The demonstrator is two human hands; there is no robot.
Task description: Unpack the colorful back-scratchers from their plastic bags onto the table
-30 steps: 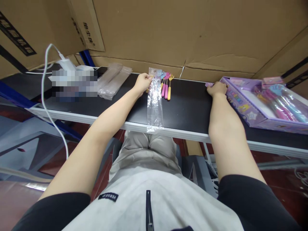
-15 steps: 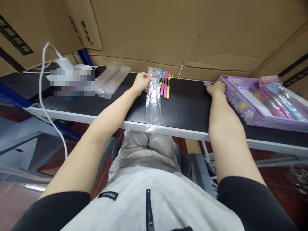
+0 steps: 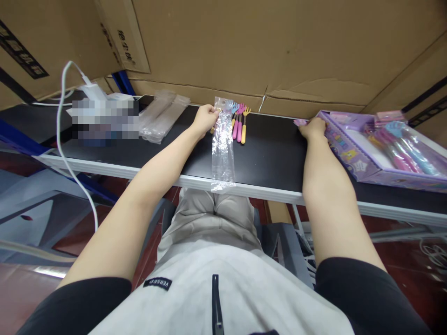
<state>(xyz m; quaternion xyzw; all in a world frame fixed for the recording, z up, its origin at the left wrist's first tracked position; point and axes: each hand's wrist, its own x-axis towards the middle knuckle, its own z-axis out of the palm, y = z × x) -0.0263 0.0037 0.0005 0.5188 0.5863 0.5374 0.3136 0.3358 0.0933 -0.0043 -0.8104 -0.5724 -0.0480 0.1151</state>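
Pinching the clear bag (image 3: 222,156) at its upper left edge, the left hand (image 3: 203,121) has its fingers closed on the film. The bag lies lengthwise on the black worktop (image 3: 270,160), its lower end reaching over the pale front edge. Right beside the bag's upper part, on its right, is a row of small forks: two with pink handles (image 3: 239,132) and one with a yellow handle (image 3: 243,134). Blue tines (image 3: 233,107) show at the bag's top right. Well to the right of the bag, the right hand (image 3: 314,126) is at a small pinkish piece (image 3: 300,122); its fingers are mostly hidden, so I cannot tell whether they grip it. Farther right of the bag stands an open purple box (image 3: 361,165) with wrapped utensils (image 3: 412,149) in it. Left of the bag, past the left hand, lies a pile of flat clear packets (image 3: 162,118). Behind the bag rises brown cardboard (image 3: 223,46).
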